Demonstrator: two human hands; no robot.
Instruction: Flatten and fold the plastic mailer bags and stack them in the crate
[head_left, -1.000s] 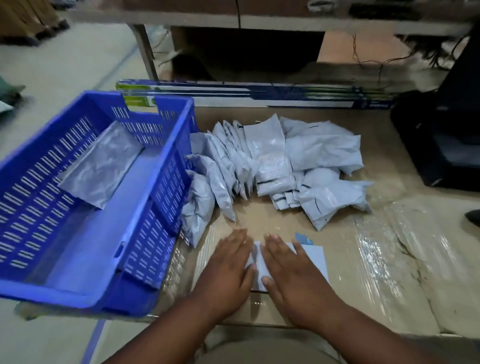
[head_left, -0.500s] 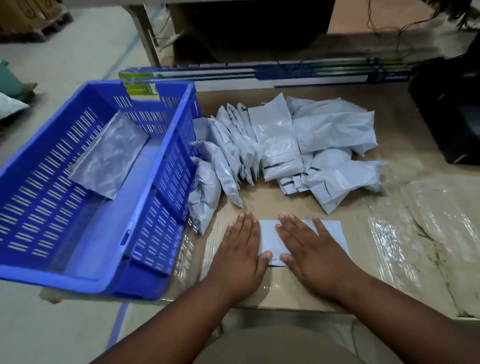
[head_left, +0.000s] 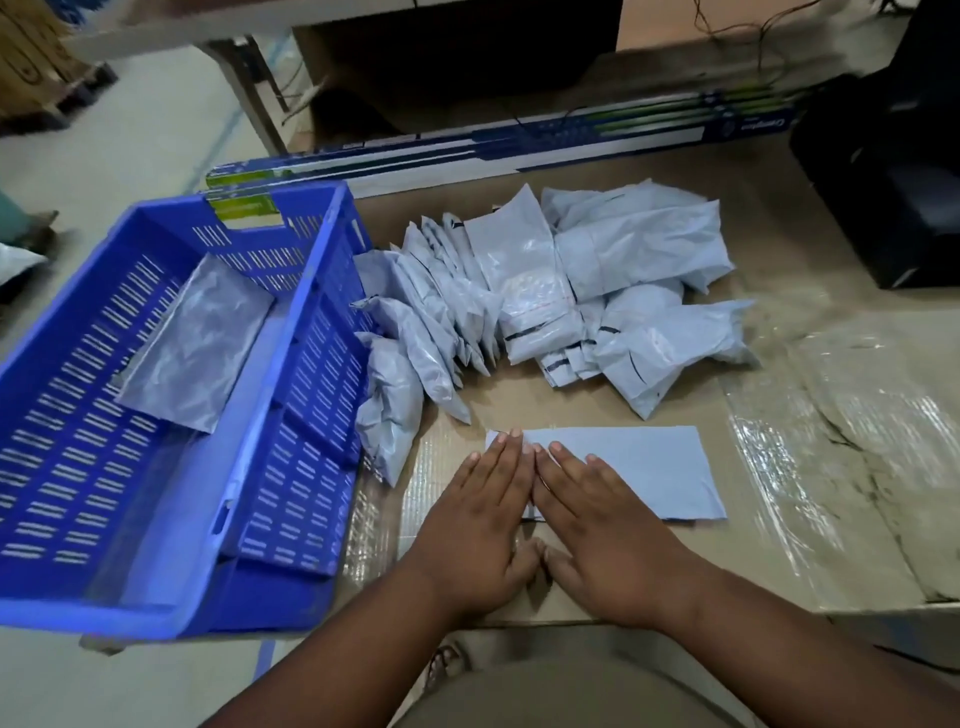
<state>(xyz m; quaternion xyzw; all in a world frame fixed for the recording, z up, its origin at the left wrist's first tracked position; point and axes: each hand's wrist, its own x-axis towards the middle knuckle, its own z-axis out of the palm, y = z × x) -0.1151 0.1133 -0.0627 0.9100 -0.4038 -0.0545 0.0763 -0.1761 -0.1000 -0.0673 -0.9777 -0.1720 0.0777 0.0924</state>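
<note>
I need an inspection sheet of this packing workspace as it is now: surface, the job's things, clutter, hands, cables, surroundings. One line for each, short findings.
Surface: cardboard-covered table, shiny tape strips on its right part.
Job's things: flat mailer bag under both hands; pile of unfolded mailer bags behind it; blue crate at left, overhanging the table's edge, one folded bag leaning inside.
Clutter: long printed box along the far edge; black object at far right.
Hands: left hand and right hand side by side, fingers straight, pressing the bag.
Cables: thin wires hanging behind the table.
Surroundings: pale floor; a table leg behind.
</note>
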